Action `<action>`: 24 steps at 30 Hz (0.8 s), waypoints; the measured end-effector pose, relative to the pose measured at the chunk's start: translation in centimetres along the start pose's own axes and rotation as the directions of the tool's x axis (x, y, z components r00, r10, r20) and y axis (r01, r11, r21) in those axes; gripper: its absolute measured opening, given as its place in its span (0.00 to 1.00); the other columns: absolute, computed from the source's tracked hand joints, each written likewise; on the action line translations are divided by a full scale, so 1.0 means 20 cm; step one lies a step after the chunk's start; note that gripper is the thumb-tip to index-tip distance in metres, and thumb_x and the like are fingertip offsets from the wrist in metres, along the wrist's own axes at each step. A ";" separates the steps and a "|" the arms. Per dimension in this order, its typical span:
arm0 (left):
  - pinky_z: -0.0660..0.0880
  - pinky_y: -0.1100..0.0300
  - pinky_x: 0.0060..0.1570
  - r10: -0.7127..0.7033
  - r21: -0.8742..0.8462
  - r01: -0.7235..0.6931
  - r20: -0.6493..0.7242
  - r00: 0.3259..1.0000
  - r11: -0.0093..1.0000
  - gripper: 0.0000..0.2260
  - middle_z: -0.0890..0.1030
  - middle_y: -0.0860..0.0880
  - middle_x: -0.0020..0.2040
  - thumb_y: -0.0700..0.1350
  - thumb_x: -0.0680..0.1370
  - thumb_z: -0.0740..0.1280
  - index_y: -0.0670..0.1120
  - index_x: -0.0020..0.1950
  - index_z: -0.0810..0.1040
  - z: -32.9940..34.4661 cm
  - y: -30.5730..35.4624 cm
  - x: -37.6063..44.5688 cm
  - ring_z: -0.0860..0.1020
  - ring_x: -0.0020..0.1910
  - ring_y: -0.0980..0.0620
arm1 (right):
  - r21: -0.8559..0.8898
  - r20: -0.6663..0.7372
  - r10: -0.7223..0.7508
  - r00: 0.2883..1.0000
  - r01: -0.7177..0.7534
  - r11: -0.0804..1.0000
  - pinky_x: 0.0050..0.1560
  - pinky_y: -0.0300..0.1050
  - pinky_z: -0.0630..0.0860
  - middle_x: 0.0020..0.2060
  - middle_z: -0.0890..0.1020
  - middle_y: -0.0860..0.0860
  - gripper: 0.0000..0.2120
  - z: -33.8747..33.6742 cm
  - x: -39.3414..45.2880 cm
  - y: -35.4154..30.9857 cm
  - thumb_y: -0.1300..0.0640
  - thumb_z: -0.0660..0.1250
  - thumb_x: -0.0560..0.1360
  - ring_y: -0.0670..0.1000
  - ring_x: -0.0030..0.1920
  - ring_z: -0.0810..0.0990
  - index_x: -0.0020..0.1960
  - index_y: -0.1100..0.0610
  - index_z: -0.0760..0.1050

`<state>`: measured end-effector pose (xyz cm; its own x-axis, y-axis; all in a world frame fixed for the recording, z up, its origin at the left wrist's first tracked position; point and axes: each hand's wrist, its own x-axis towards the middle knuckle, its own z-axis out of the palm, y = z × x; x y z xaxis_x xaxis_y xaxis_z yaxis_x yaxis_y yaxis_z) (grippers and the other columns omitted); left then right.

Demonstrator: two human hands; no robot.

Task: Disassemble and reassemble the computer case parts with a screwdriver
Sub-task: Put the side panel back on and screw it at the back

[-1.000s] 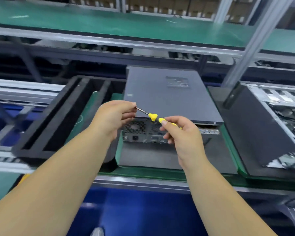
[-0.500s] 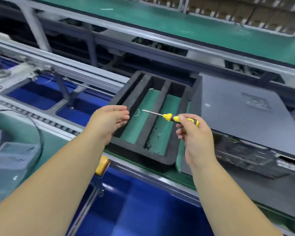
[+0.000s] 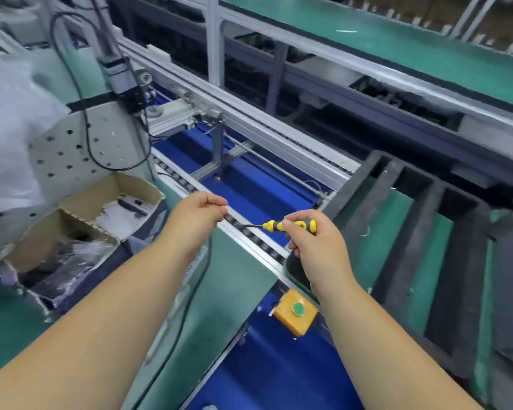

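A long assembly line fills the room: a green-topped upper bench point(image 3: 427, 45) runs across the far side on pale metal uprights, with a dark lower shelf beneath it, and in front of that an aluminium conveyor frame point(image 3: 249, 125) crosses diagonally with roller chain along its rails and blue flooring showing through its open middle. To the right, a black foam tray point(image 3: 409, 244) with long slots lies on a green mat, its near-left corner close to the right wrist. On the left stands a grey perforated metal panel point(image 3: 71, 149) with a black cable point(image 3: 89, 134) looping over it, and crumpled clear plastic sheeting point(image 3: 6, 128) beside it. Below sits an open cardboard box point(image 3: 80, 220) on the green work surface point(image 3: 228, 291), its contents blurred. A yellow button box point(image 3: 295, 311) with a green button hangs at the conveyor's near edge. The right hand point(image 3: 314, 247) grips the screwdriver point(image 3: 290, 224) by its yellow-and-black handle, shaft pointing left above the conveyor rail. The left hand point(image 3: 196, 214) has its fingers curled in near the shaft's tip; whether it pinches anything cannot be told.
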<state>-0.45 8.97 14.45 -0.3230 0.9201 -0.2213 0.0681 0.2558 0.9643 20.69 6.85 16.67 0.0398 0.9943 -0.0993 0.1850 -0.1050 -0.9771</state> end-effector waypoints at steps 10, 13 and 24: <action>0.67 0.68 0.37 -0.060 0.523 0.018 0.064 0.996 0.852 0.06 0.79 0.59 0.44 0.44 0.77 0.67 0.55 0.47 0.81 -0.46 -0.28 0.26 0.76 0.43 0.60 | -0.413 0.180 0.031 0.983 0.047 0.910 0.32 0.44 0.67 0.31 0.74 0.46 0.05 0.58 0.20 0.16 0.47 0.70 0.75 0.48 0.30 0.71 0.43 0.47 0.77; 0.65 0.70 0.34 -0.068 0.499 0.029 0.060 0.996 0.866 0.06 0.77 0.61 0.41 0.44 0.77 0.67 0.55 0.45 0.81 -0.48 -0.33 0.29 0.74 0.40 0.64 | -0.551 0.195 0.039 0.980 0.077 0.831 0.33 0.43 0.67 0.36 0.76 0.45 0.06 0.67 0.24 0.21 0.45 0.69 0.75 0.48 0.35 0.75 0.44 0.45 0.75; 0.70 0.63 0.37 -0.082 0.432 0.051 0.052 0.995 0.901 0.07 0.80 0.58 0.44 0.45 0.77 0.67 0.57 0.45 0.81 -0.53 -0.39 0.35 0.77 0.44 0.59 | -0.760 0.311 0.053 0.949 0.215 0.613 0.35 0.44 0.69 0.41 0.76 0.45 0.08 0.81 0.35 0.33 0.44 0.68 0.77 0.50 0.40 0.76 0.49 0.47 0.75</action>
<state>-13.34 10.24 6.90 -0.2780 0.9104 -0.3066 0.4523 0.4056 0.7943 6.22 13.42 6.47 -0.2582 0.9442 -0.2044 0.8684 0.1341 -0.4774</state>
